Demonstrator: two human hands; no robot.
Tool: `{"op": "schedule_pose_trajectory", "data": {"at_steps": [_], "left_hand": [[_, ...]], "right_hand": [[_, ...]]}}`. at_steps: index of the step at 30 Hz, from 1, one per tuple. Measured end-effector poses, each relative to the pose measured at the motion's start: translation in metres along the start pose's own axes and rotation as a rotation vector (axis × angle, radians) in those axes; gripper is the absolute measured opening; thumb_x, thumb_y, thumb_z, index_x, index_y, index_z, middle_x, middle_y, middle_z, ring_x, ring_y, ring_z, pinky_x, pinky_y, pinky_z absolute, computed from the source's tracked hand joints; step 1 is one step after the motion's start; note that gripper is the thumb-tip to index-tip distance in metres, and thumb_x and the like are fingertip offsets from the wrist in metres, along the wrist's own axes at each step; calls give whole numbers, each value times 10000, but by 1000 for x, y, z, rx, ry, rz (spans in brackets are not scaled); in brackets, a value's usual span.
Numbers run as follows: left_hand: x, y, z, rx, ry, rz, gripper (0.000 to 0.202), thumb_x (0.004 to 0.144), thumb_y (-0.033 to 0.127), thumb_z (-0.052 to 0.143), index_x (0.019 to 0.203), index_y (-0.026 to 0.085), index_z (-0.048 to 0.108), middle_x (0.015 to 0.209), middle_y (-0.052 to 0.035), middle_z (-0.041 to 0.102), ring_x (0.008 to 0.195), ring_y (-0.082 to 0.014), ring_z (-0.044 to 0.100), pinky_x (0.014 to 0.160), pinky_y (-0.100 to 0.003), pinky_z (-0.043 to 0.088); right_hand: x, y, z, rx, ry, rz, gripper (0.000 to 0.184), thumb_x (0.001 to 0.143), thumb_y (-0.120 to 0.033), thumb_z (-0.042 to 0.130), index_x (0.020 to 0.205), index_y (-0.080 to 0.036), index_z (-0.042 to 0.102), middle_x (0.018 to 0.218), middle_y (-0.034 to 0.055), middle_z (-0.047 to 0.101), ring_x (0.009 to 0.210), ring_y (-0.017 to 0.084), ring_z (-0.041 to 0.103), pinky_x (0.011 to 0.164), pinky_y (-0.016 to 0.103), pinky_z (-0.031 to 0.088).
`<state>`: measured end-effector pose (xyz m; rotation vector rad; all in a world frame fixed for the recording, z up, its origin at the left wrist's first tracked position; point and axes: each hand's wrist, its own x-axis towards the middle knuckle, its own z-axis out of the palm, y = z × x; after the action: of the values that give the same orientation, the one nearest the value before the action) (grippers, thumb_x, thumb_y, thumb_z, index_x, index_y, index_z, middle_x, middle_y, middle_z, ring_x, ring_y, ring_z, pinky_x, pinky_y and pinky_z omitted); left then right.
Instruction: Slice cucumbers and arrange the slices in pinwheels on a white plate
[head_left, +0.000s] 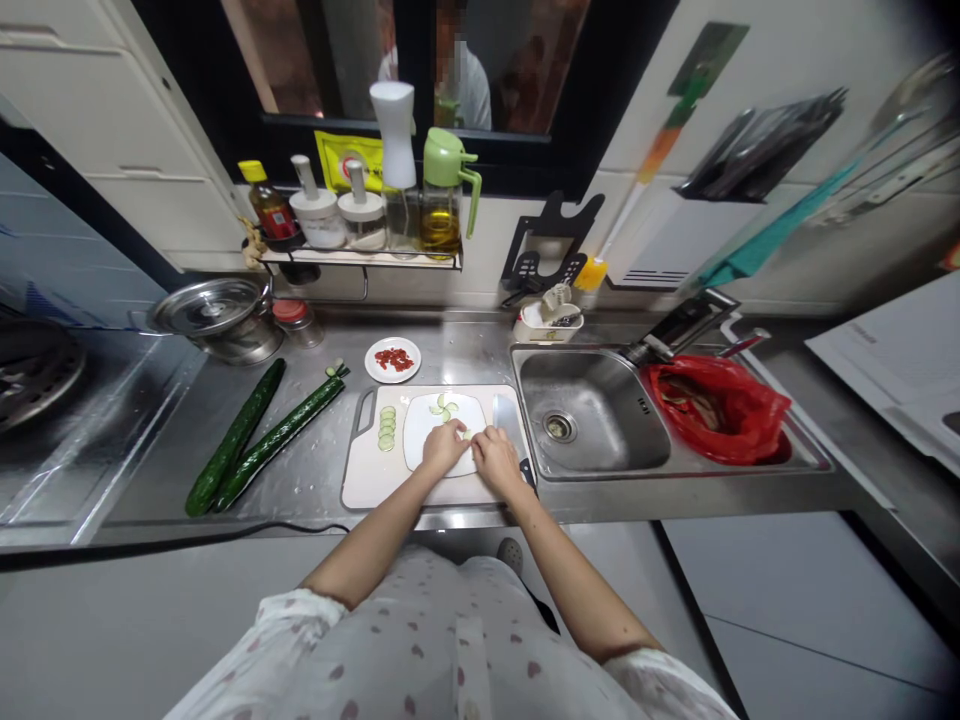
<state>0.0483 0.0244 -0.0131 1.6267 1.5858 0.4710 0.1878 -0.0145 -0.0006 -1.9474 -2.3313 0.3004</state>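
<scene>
My left hand (pixel 445 447) and my right hand (pixel 495 460) meet over the front right part of a white square plate (pixel 413 437). Their fingers are pinched around a small pale cucumber slice (pixel 466 435), partly hidden by the fingertips. Several cucumber slices (pixel 444 408) are laid out near the plate's back edge. The plate rests on a cutting board (pixel 365 482), where an overlapping row of cucumber slices (pixel 387 428) lies to the left. At the board's right side is a knife (pixel 508 415), its dark handle beside my right wrist.
Two long cucumbers (pixel 281 440) lie left of the board. Behind it stands a small dish of chopped red pieces (pixel 394 360). A sink (pixel 592 410) with a red plastic bag (pixel 720 410) is on the right; a metal pot (pixel 225 320) and jar (pixel 298 323) stand back left.
</scene>
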Motion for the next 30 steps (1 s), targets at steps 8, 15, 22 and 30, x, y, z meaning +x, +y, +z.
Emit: {"op": "schedule_pose_trajectory", "data": {"at_steps": [8, 15, 22, 30], "left_hand": [[-8, 1, 0, 126, 20, 85, 239, 798, 238, 644, 1024, 262, 720, 860, -48, 692, 862, -209, 610, 741, -274, 406], [-4, 4, -1, 201, 3, 112, 252, 857, 272, 588, 1074, 261, 716, 1002, -65, 688, 929, -215, 608, 788, -286, 416], [0, 6, -4, 233, 16, 107, 301, 851, 293, 606, 1140, 274, 687, 985, -59, 675, 929, -213, 601, 788, -284, 416], [2, 3, -2, 251, 37, 68, 259, 848, 328, 610, 1077, 256, 708, 947, -58, 659, 894, -206, 595, 742, -276, 405]], "right_hand": [[-18, -2, 6, -20, 54, 23, 259, 939, -262, 460, 1050, -235, 692, 989, 99, 549, 930, 229, 433, 758, 314, 320], [-12, -2, 5, -36, 36, 43, 254, 932, -243, 473, 1053, -239, 697, 998, 108, 542, 941, 236, 428, 766, 319, 325], [-12, 0, 5, -11, 61, 64, 270, 945, -265, 455, 1064, -233, 695, 981, 106, 541, 934, 235, 428, 756, 317, 329], [-12, -2, 8, -4, 62, 96, 271, 946, -274, 456, 1057, -248, 703, 978, 98, 539, 928, 227, 435, 744, 309, 325]]}}
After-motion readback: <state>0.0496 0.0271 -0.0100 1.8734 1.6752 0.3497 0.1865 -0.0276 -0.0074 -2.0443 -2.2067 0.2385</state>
